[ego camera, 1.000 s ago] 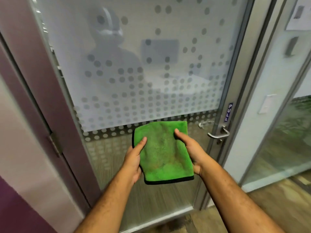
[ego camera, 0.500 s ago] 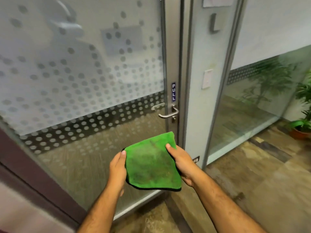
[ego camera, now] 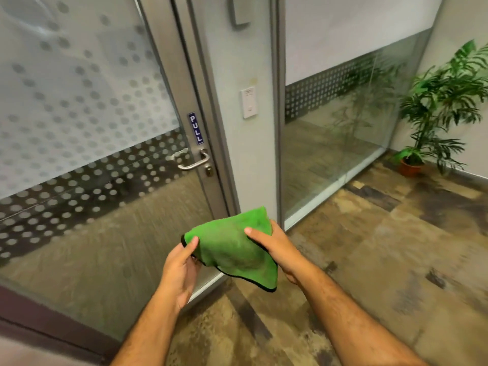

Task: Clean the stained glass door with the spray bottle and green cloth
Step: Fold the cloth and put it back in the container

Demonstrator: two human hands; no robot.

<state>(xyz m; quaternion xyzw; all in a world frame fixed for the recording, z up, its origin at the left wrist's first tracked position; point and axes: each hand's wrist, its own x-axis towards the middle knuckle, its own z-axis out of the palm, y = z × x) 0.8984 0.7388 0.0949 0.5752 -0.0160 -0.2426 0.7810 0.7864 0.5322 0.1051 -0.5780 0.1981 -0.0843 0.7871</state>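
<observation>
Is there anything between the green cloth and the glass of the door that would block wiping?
Nothing visible does. Both hands, left hand and right hand, hold the green cloth in the air before the glass door.

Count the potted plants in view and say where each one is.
1. The plant stands in its pot on the floor in the far right corner, beside the glass wall. That glass shows only its reflection. More may lie outside the frame.

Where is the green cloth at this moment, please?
In the head view the green cloth is low in the centre, held between the left hand and the right hand, off the glass door.
</observation>
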